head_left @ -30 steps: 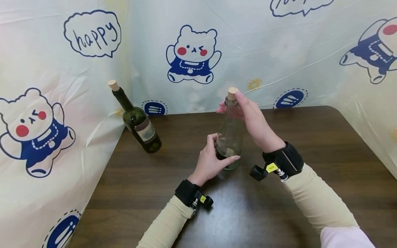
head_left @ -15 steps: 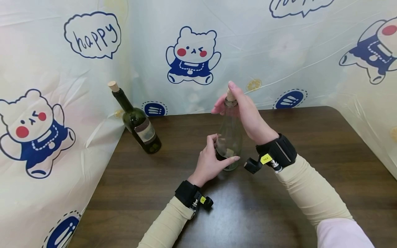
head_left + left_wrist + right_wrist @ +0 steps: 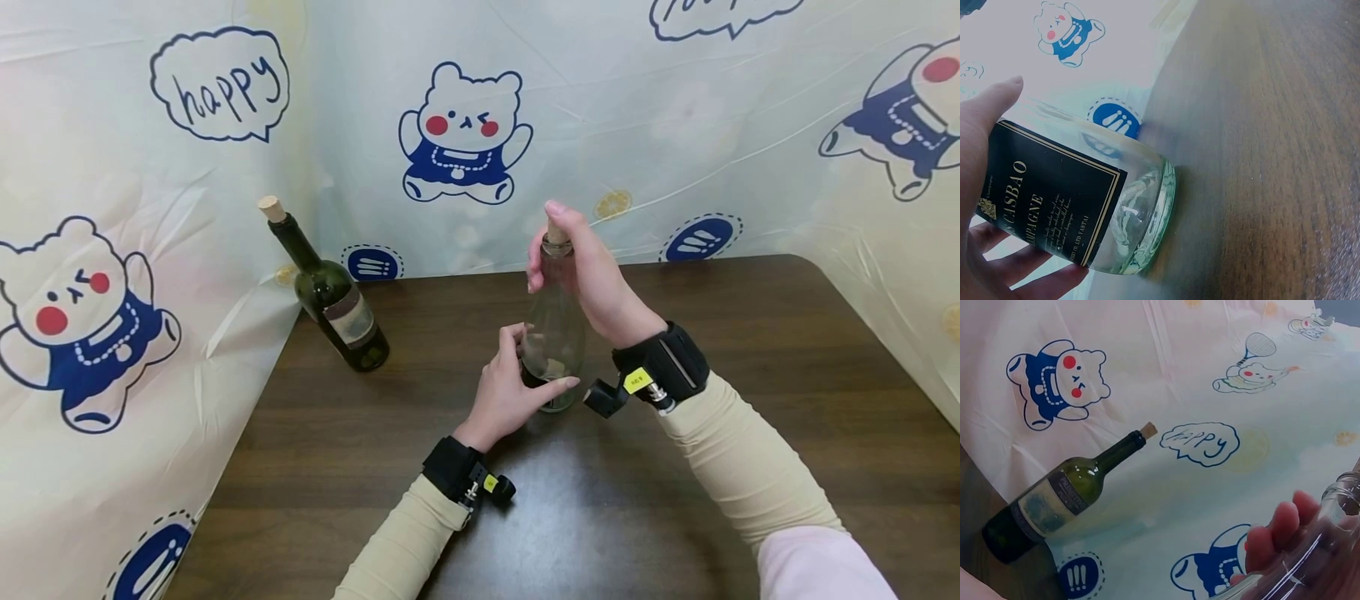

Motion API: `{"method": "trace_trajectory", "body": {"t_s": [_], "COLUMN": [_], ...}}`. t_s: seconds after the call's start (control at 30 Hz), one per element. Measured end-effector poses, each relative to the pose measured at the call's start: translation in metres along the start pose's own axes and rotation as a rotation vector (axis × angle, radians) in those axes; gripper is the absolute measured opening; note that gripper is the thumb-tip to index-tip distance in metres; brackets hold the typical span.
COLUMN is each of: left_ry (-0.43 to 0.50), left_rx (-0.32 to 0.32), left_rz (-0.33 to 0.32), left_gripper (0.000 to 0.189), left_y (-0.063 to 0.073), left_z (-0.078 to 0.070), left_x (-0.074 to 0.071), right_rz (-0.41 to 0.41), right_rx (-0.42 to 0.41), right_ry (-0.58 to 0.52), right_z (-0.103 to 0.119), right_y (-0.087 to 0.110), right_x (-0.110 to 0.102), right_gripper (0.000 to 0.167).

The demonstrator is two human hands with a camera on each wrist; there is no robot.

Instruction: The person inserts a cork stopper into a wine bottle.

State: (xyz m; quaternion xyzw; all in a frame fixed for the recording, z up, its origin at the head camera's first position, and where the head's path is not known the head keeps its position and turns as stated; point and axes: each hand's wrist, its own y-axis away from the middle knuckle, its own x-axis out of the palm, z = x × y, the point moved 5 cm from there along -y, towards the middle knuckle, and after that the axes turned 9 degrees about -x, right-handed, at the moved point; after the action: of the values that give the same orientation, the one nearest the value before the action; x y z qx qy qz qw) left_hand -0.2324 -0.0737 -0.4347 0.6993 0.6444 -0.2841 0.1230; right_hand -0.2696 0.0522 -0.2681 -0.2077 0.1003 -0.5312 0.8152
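A clear glass bottle (image 3: pixel 557 321) stands upright on the table, a cork (image 3: pixel 556 232) in its mouth. My left hand (image 3: pixel 504 398) grips its lower body; in the left wrist view the thumb and fingers wrap the black label (image 3: pixel 1054 194). Up at the neck, my right hand (image 3: pixel 603 287) has its thumb on the cork, partly covering it. Its other fingers (image 3: pixel 1284 525) curl round behind the neck. To the left, a dark green wine bottle (image 3: pixel 341 312) with a cork (image 3: pixel 272 208) in its mouth stands apart from both hands.
The brown wooden table (image 3: pixel 315 500) extends under both bottles. Behind and beside it hangs a pale sheet (image 3: pixel 600 100) printed with bears and the word happy. Black wrist cameras (image 3: pixel 607 398) sit on both wrists.
My right hand has shifted slightly left and its thumb has moved from the cork's side to over its top. Its fingers straightened, then curled in toward the neck. The left hand stays put.
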Motion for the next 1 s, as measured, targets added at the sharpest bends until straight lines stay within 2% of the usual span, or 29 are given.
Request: {"method": "trace_trajectory", "body": {"t_s": [0.33, 1.0], "left_ry": [-0.008, -0.005], "left_rx": [0.004, 0.006], "left_rz": [-0.003, -0.002], "left_gripper": [0.087, 0.087], "left_y": [-0.0007, -0.0002], "left_z": [0.0009, 0.0003], "left_x": [0.0010, 0.0004], "right_rz": [-0.015, -0.032], "right_rx": [-0.040, -0.055], "right_ry": [-0.007, -0.007], "right_z": [-0.0004, 0.0011], "right_y": [-0.0016, -0.0003], "right_x": [0.0037, 0.0048], "right_gripper": [0.061, 0.056]}}
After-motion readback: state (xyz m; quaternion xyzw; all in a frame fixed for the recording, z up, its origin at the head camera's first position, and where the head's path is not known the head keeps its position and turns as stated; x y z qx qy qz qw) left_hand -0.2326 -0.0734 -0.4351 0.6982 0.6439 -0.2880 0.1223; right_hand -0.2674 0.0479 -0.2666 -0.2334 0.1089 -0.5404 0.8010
